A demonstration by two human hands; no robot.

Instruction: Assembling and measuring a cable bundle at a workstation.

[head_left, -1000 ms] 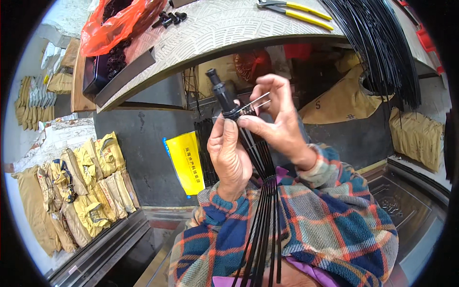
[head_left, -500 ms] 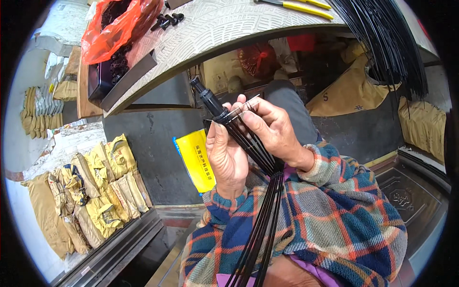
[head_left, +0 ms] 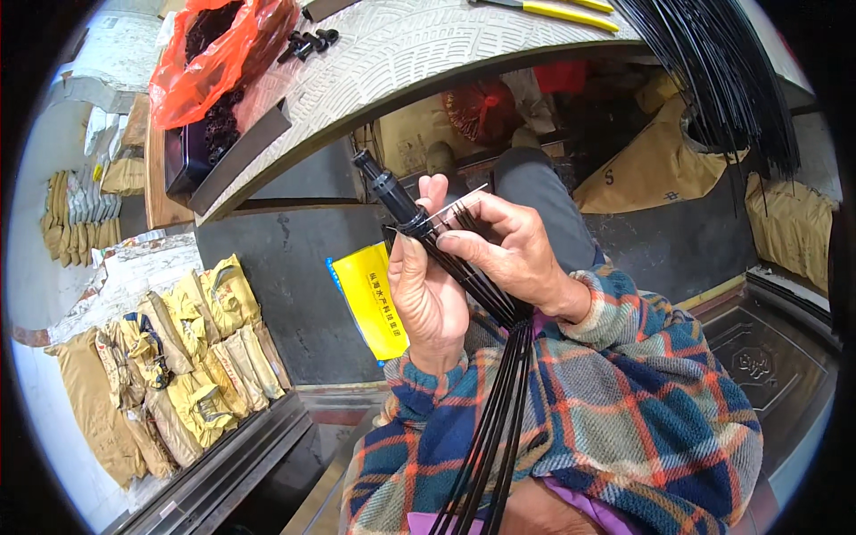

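My left hand (head_left: pixel 430 303) is closed around the collar of a black stepped plastic hub (head_left: pixel 392 194), which points up and to the left. Several long black rods (head_left: pixel 486 299) run from the hub, bunched together below my hands and down over my lap. A thin pale wire (head_left: pixel 471 196) crosses beside the collar and sticks out past my right fingers. My right hand (head_left: pixel 526 259) is closed, its thumb and forefinger at the wire and at a few black rod ends. Exactly where the wire enters the collar is hidden by my fingers.
On the patterned table (head_left: pixel 401 58) lie a red plastic bag (head_left: pixel 214 71), black fittings (head_left: pixel 312 43) and yellow-handled pliers (head_left: pixel 571 13). A bundle of black rods (head_left: pixel 713 80) hangs over its right edge. A yellow packet (head_left: pixel 374 299) is left of my hands; folded sacks (head_left: pixel 169 366) lie further left.
The right thumb has shifted slightly down and left along the rods. The wire's free end now reaches out a little further right. My left hand keeps its hold on the hub.
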